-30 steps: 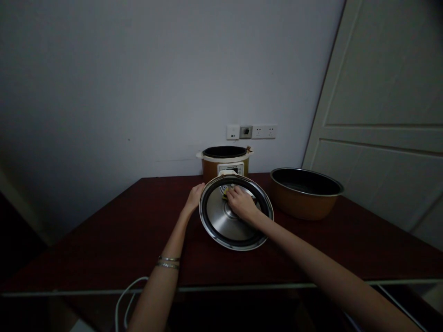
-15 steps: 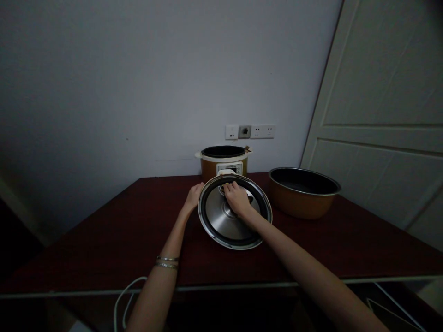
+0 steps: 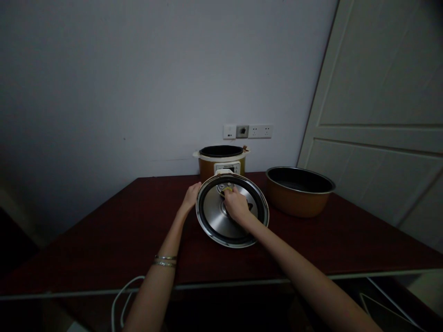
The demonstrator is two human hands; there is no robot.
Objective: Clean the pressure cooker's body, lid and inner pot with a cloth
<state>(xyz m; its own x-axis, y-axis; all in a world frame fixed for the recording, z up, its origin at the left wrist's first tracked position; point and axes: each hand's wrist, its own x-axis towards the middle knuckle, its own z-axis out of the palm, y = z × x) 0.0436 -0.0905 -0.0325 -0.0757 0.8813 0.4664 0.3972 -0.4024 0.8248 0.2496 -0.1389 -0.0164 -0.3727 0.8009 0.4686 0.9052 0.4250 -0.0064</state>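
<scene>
The round metal pressure-cooker lid is tilted up on the table, its steel inner side and dark sealing ring facing me. My left hand is closed on the lid's left rim, with the fingertips partly hidden behind it. My right hand is closed in front of the lid's inner face. A small yellow thing shows at its fingertips, too small to name, near the round metal fittings in the upper part. Behind the lid stands the gold and white electric pressure cooker, uncovered, its control panel toward me.
A gold inner pot with a dark interior stands to the right on the dark red table. Wall sockets are above the cooker. A white cable hangs at the front edge, and a pale door stands at right.
My right hand and the yellow thing have shifted slightly down on the lid, uncovering more of the metal fittings. My left hand keeps its hold on the rim. The whole view has shifted slightly.
</scene>
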